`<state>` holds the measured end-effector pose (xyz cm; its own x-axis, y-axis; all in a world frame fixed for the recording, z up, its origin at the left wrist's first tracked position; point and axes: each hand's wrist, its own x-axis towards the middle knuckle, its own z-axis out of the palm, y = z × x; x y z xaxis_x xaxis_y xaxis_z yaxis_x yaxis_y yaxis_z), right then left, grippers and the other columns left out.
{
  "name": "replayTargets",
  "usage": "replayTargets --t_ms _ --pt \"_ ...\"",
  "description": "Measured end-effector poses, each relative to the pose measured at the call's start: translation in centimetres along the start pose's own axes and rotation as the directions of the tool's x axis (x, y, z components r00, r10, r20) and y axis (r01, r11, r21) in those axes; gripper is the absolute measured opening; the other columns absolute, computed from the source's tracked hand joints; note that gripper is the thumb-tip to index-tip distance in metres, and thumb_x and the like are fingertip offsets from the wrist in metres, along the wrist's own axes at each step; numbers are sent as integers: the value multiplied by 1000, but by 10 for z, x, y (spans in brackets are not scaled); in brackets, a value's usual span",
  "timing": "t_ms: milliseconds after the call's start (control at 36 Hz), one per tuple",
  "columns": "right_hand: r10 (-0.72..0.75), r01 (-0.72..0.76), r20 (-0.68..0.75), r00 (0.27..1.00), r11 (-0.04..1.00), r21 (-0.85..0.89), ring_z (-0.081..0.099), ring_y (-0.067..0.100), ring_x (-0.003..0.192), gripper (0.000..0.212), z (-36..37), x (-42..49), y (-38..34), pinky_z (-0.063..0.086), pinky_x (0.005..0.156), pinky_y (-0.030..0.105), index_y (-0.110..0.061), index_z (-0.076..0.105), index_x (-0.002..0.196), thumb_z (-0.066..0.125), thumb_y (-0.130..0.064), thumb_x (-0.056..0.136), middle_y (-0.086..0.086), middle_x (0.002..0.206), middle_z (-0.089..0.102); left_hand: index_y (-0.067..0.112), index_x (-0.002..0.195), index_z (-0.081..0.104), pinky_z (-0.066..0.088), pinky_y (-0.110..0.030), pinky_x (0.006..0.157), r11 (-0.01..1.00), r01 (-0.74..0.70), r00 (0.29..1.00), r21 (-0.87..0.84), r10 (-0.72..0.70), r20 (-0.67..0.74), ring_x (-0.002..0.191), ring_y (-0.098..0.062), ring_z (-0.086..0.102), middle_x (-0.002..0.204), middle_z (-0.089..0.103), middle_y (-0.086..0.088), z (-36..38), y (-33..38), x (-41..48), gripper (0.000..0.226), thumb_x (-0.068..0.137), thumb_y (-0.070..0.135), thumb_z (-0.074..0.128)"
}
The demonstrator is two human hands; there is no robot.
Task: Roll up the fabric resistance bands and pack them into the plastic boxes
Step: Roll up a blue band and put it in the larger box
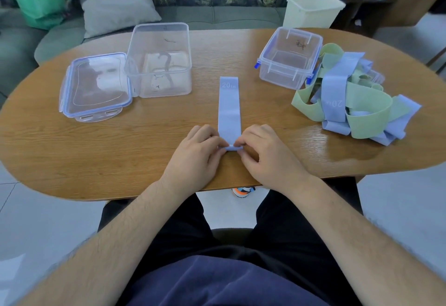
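both hands, left hand (195, 153) and right hand (264, 152), pinch the rolled near end of the blue band (228, 112), which stretches flat away beyond the fingertips.

Band (229, 112) in left hand (195, 154), right hand (265, 153)

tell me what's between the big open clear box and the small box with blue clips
In the head view, only the far end of the flat blue band, marked 20, reaches into that gap; the rest is bare table.
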<state>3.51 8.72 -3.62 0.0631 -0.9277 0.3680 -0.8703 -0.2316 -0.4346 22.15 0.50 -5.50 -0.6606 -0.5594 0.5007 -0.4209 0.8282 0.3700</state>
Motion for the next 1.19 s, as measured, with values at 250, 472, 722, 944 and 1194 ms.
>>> replayTargets --t_ms 250,472,722,944,1194 --pt "50 -49 -15 999 998 44 48 13 95 13 4 10 11 43 87 21 -10 75 99 64 -9 93 -3 94 60 12 100 69 47 -35 82 999 -41 996 -5 41 75 87 -21 50 89 56 2 -7 -9 17 9 98 12 60" --pt "49 -43 -65 997 996 81 46 9 94 16 11 7 13 37 88 14 -12 65 102 66 -7 87 -8 95 55 12 93 67 46 -30 85 999 22 997 -45 -19 75 90 -21 52 94 57 1 -6 -8 17 9 89 18 72" --pt "104 -101 -36 994 991 94 48 12 96 10 11 10 16 38 88 17 -17 67 98 66 -12 89 -8 95 59 11 99 68 46 -32 88 999 31 996 -26 -28 89 93 -22 53 95 56 0 -5 -10 16 11 91 18 71" --pt "89 -83 -48 995 989 119 51 10 90 6 9 9 12 45 80 22 -15 66 91 67 -12 86 -7 86 57 8 96 67 44 -29 82 998 -39 994 -45 43 96 84 -23 54 90 56 -2 -8 -10 16 5 94 12 67" --pt "86 -80 -43 995 990 116 53 8 90 6 8 9 10 48 79 25 -18 68 89 67 -14 85 -9 88 57 8 97 69 50 -35 81 995 -52 992 -90 62 109 88 -18 57 100 58 -1 -10 -9 15 8 95 14 65"
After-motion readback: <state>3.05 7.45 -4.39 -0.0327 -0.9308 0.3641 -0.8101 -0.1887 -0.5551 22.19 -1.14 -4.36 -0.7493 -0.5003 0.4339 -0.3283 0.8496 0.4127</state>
